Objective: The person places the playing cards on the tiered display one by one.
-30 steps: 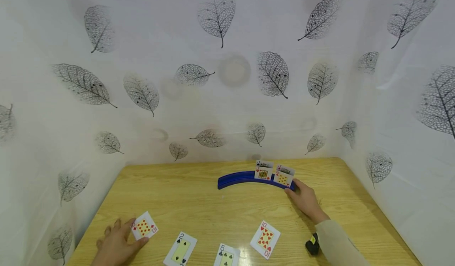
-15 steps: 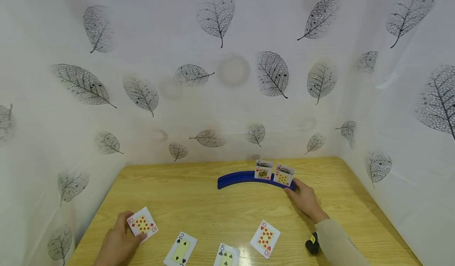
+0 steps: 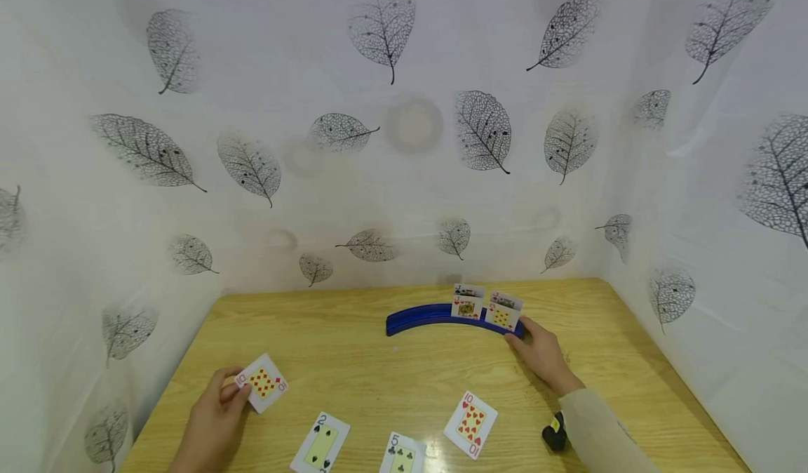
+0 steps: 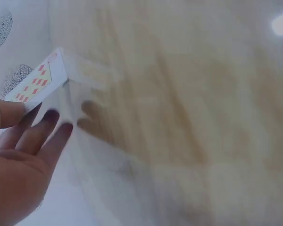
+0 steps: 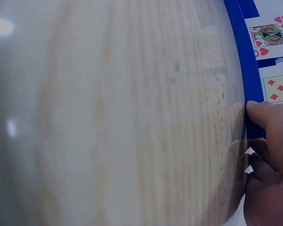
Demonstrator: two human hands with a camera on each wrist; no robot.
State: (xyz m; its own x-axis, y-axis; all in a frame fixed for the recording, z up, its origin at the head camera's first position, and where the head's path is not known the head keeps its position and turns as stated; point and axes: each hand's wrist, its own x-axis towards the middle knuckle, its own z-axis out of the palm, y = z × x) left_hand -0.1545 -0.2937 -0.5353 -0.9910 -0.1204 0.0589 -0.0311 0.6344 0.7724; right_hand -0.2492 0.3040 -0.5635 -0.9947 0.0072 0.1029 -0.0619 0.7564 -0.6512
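Observation:
Pinched between thumb and fingers of my left hand (image 3: 211, 413) is a ten of diamonds playing card (image 3: 265, 383), tilted face up above the left side of the table. The left wrist view shows the same card (image 4: 37, 84) raised, its reflection on the glossy tabletop. My right hand (image 3: 541, 354) grips the right end of a curved blue card holder (image 3: 416, 318), thumb on its front side. Cards stand in two overlapping pairs in the holder: a jack of hearts (image 3: 466, 309) before another jack, and a diamonds card (image 3: 502, 318) before a third jack.
On the wooden table (image 3: 353, 368) lie a two of spades (image 3: 320, 443), a five of clubs (image 3: 402, 455) and a ten of hearts (image 3: 470, 424), all face up. A small black object with a yellow label (image 3: 555, 434) sits by the right sleeve. Leaf-printed curtains (image 3: 416, 199) surround the table.
My left hand has taken the ten of diamonds up from the table, tilting it and bringing it slightly forward. My right hand stays on the card holder.

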